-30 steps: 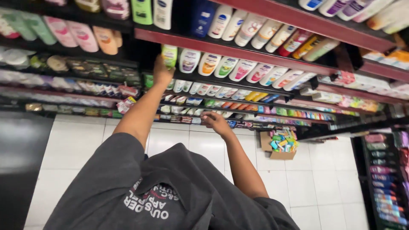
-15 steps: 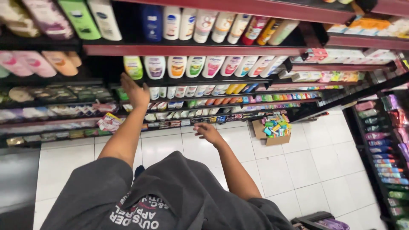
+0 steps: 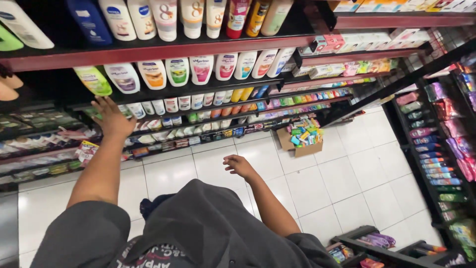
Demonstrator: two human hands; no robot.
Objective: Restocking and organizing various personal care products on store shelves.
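The left hand [image 3: 110,118], at centre left of the frame, was raised to the shelf edge [image 3: 148,95] just below a tilted green-capped bottle [image 3: 93,80] — fingers spread, clasping nothing, the bottle still in its row of white bottles [image 3: 198,69]. The right hand [image 3: 239,166] hung lower, near the middle, loosely curled and empty over the white tiled floor [image 3: 357,173]. Farther back, right of centre, an open cardboard box [image 3: 301,139] of colourful packets sat on the tiles.
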